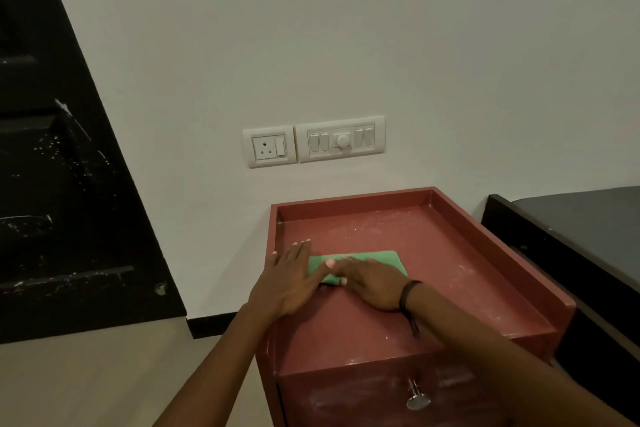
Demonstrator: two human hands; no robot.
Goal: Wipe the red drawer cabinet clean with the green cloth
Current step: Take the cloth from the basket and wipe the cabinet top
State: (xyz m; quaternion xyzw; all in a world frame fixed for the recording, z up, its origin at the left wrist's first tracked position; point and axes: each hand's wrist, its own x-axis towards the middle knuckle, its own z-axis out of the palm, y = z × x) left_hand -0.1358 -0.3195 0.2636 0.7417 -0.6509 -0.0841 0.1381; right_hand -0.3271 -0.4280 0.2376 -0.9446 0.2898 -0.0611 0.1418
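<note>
The red drawer cabinet (450, 253) stands against the white wall, its raised-rim top dusty with pale streaks. A folded green cloth (377, 258) lies flat on the left part of the top. My left hand (289, 279) rests flat with fingers apart on the cabinet's left rim, its inner edge over the cloth's left end. My right hand (372, 284), with a dark band at the wrist, presses flat on the cloth's near part. A metal drawer knob (418, 399) shows on the front.
A switch and socket panel (313, 141) is on the wall above the cabinet. A black door (52, 184) stands to the left. A dark bed frame with grey mattress (571, 225) adjoins the cabinet's right side. Pale floor lies at lower left.
</note>
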